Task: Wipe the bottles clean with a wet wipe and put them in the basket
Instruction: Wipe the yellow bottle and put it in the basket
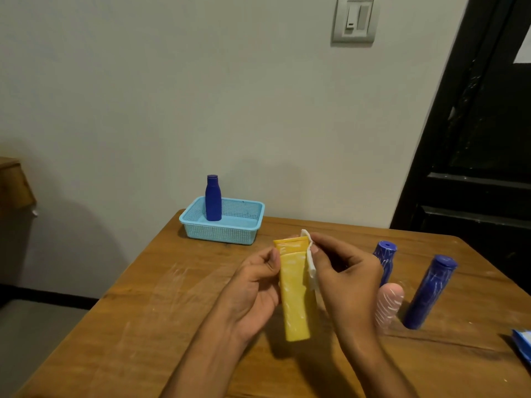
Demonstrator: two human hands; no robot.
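Left hand [255,285]: wrapped around the yellow tube [294,291], holding it above the tabletop [172,311], crimped end up.
Right hand [349,280]: pinching a white wet wipe [311,268] against the tube's right edge.
Basket [224,232]: light blue, at the far tabletop edge, 1 clean blue bottle [213,198] upright inside.
Waiting: 2 smeared blue bottles [429,293] and 1 pink bottle [388,307] standing at right.

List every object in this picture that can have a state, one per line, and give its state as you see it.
Yellow tube: held in the left hand, streaked white.
Wet wipe: pressed to the tube by the right hand.
Basket: on the table, holding one upright blue bottle.
Two blue bottles: standing outside the basket, streaked.
Pink bottle: standing, streaked.
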